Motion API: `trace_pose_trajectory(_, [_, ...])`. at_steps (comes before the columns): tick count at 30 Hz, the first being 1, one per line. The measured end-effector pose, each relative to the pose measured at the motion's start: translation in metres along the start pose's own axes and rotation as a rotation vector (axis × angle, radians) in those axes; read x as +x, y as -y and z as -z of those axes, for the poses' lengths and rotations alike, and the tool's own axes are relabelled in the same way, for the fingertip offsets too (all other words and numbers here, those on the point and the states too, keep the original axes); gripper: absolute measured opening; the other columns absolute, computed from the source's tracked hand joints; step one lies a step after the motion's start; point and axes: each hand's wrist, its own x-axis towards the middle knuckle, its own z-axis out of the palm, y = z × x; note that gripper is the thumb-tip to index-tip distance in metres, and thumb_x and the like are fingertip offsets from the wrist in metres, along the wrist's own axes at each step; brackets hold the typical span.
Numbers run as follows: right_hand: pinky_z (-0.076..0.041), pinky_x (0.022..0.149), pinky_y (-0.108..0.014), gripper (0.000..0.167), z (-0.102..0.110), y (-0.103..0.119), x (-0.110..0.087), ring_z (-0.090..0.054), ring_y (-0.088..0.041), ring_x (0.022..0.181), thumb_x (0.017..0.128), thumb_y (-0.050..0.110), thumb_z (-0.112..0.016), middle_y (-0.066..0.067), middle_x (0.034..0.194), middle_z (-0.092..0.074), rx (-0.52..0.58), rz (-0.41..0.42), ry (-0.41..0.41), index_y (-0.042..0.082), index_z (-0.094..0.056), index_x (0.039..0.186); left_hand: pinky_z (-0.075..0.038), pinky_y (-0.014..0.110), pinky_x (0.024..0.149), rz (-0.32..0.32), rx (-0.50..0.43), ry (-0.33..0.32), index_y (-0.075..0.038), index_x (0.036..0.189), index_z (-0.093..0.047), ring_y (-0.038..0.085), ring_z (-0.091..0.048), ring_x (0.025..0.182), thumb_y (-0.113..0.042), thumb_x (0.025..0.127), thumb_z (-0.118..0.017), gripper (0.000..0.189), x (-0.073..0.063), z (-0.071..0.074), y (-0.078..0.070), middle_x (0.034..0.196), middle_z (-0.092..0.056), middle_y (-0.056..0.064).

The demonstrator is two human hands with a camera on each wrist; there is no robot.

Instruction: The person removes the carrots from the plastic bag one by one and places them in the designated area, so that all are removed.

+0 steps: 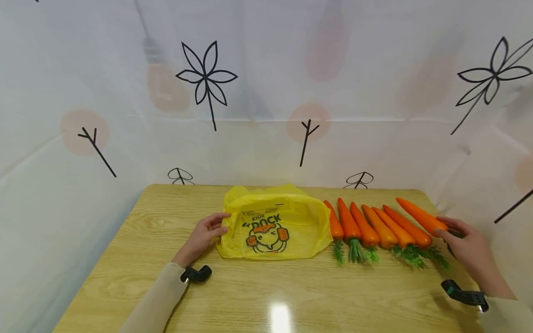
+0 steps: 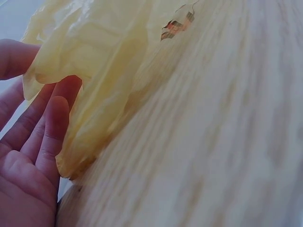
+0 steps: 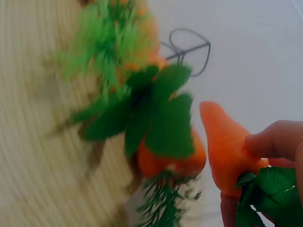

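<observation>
A yellow plastic bag (image 1: 308,231) with a cartoon print lies on the table with its mouth gaping. My left hand (image 1: 207,231) holds the bag's left edge, and in the left wrist view the thin yellow plastic (image 2: 106,71) hangs between thumb and fingers. At the right end of a row of carrots (image 1: 366,226), my right hand (image 1: 468,245) grips one carrot (image 1: 418,215) by its thick end. The right wrist view shows this carrot (image 3: 225,146) with broad green leaves (image 3: 279,189) beneath the fingers.
Several carrots lie side by side, tips away from me, their green tops toward the near side; the leftmost touches the bag's right edge. The wooden table (image 1: 233,296) ends at a white patterned cloth (image 1: 258,92) behind and at the sides.
</observation>
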Motion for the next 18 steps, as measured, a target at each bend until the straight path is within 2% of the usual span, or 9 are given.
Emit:
trace_pose_trajectory(4, [-0.042, 0.053, -0.026, 0.06, 0.001, -0.01, 0.003, -0.046, 0.002, 0.071, 0.099, 0.034, -0.063, 0.021, 0.096, -0.056, -0.041, -0.058, -0.003, -0.011, -0.051, 0.137, -0.054, 0.029, 0.085, 0.008, 0.002, -0.004, -0.001, 0.142, -0.051, 0.018, -0.062, 0.11, -0.013, 0.098, -0.065, 0.047, 0.001, 0.0, 0.002, 0.141, -0.05, 0.02])
trace_pose_trajectory(8, [-0.043, 0.052, -0.026, 0.061, -0.001, -0.014, 0.004, -0.045, -0.001, 0.068, 0.1, 0.034, -0.061, -0.011, 0.101, -0.068, -0.088, -0.104, 0.003, -0.014, -0.049, 0.136, -0.055, 0.031, 0.084, 0.007, 0.004, -0.003, -0.002, 0.141, -0.052, 0.02, -0.062, 0.109, -0.015, 0.098, -0.065, 0.047, 0.001, 0.001, 0.002, 0.139, -0.053, 0.019])
trace_pose_trajectory(10, [-0.043, 0.053, -0.025, 0.062, -0.002, -0.016, 0.005, -0.045, -0.002, 0.069, 0.101, 0.035, -0.059, -0.031, 0.112, -0.064, -0.108, -0.122, 0.012, -0.014, -0.049, 0.136, -0.055, 0.031, 0.084, 0.007, 0.007, -0.002, -0.002, 0.141, -0.052, 0.02, -0.062, 0.109, -0.015, 0.098, -0.065, 0.047, 0.001, 0.001, 0.001, 0.138, -0.053, 0.019])
trace_pose_trajectory(11, [-0.043, 0.053, -0.025, 0.063, -0.003, -0.017, 0.005, -0.045, -0.004, 0.07, 0.101, 0.037, -0.058, -0.036, 0.117, -0.06, -0.117, -0.129, 0.016, -0.014, -0.049, 0.137, -0.055, 0.031, 0.084, 0.008, 0.005, -0.003, -0.002, 0.142, -0.052, 0.02, -0.062, 0.11, -0.015, 0.098, -0.065, 0.047, 0.0, 0.001, 0.001, 0.139, -0.053, 0.019])
trace_pose_trajectory(14, [-0.051, 0.077, -0.039, 0.067, -0.004, -0.021, 0.008, -0.056, -0.024, 0.091, 0.101, 0.041, -0.056, -0.041, 0.131, -0.048, -0.12, -0.157, 0.03, -0.013, -0.047, 0.139, -0.055, 0.031, 0.085, 0.017, 0.0, -0.004, -0.003, 0.142, -0.052, 0.021, -0.062, 0.111, -0.015, 0.098, -0.065, 0.047, 0.0, 0.001, 0.001, 0.138, -0.053, 0.019])
trace_pose_trajectory(17, [-0.037, 0.094, -0.063, 0.07, -0.006, -0.028, 0.01, -0.045, -0.052, 0.113, 0.101, 0.044, -0.055, -0.041, 0.137, -0.043, -0.097, -0.186, 0.039, -0.011, -0.044, 0.142, -0.054, 0.031, 0.085, 0.023, 0.0, -0.005, -0.003, 0.142, -0.051, 0.022, -0.062, 0.111, -0.015, 0.099, -0.065, 0.047, 0.0, 0.001, 0.0, 0.137, -0.054, 0.019])
trace_pose_trajectory(18, [-0.03, 0.097, -0.069, 0.071, -0.007, -0.031, 0.011, -0.039, -0.056, 0.12, 0.1, 0.045, -0.055, -0.04, 0.138, -0.042, -0.079, -0.196, 0.041, -0.011, -0.043, 0.143, -0.054, 0.031, 0.085, 0.024, 0.002, -0.004, -0.003, 0.142, -0.051, 0.022, -0.062, 0.111, -0.016, 0.099, -0.065, 0.047, 0.0, 0.0, -0.001, 0.137, -0.054, 0.019])
